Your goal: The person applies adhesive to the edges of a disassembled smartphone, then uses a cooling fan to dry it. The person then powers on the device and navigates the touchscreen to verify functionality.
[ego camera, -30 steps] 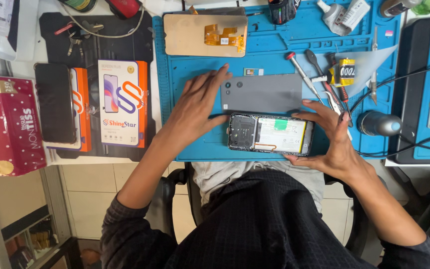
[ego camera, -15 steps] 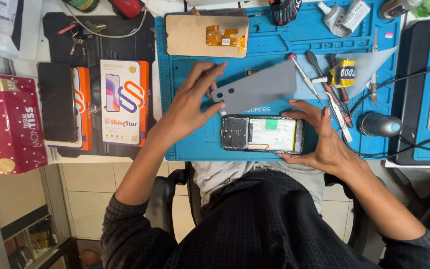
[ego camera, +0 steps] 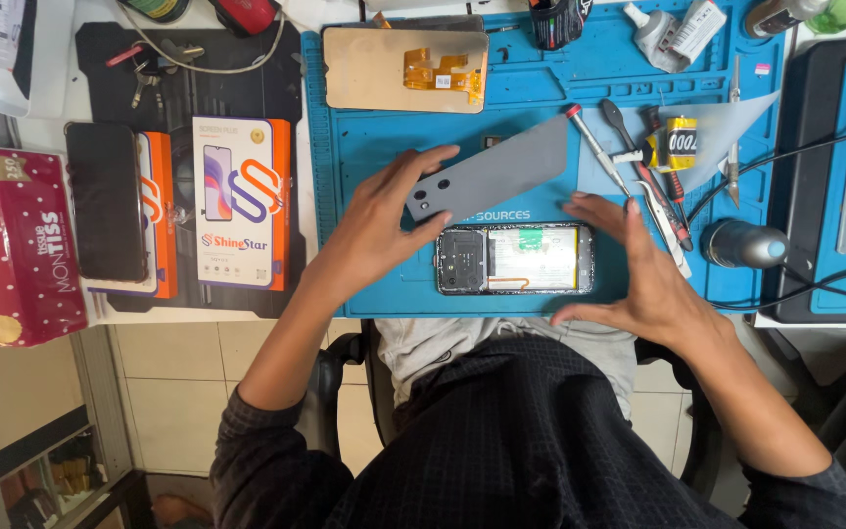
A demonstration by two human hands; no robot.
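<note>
— Where's the grey back cover [ego camera: 490, 177]?
— Lifted and tilted over the blue mat [ego camera: 374, 284], pinched at 1 end by the left hand [ego camera: 376, 227].
— And the opened phone [ego camera: 514, 260]?
— Flat near the worktop's front edge; the right hand [ego camera: 646, 279] hovers beside it, fingers spread, holding nothing.

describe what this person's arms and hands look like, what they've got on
Both hands, left and right, are bare: no gloves, and no rings or watch that I can make out. The dark sleeves have a fine check pattern and are pushed up, leaving the forearms uncovered.
</note>
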